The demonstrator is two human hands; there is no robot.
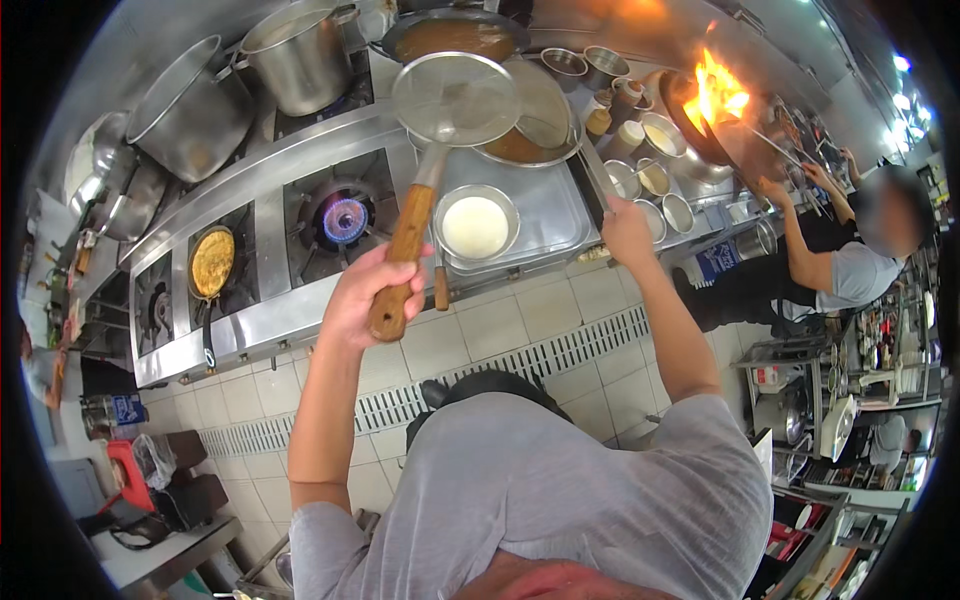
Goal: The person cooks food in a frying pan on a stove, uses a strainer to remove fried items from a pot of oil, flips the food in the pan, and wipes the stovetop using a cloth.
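My left hand (381,291) grips the wooden handle of a round fine-mesh strainer (456,97), which is raised above the stove. Below and behind the mesh is a wide metal pan (551,155) with brown liquid, partly hidden by it. A metal handle (596,174) runs from near that pan's rim to my right hand (628,231), whose fingers are closed around its end. Whether handle and pan are one piece is unclear. Between my hands, a metal bowl of creamy white liquid (475,226) sits on a steel tray (547,225). A second wooden handle (442,290) sticks out below the bowl.
A burner (345,220) burns blue, left of the bowl. Farther left, a small frying pan (212,262) holds a browned flat round. Large stockpots (191,112) stand behind. To the right are squeeze bottles (627,139), small metal containers (678,213), and a co-worker (847,270) at a flaming wok (686,112).
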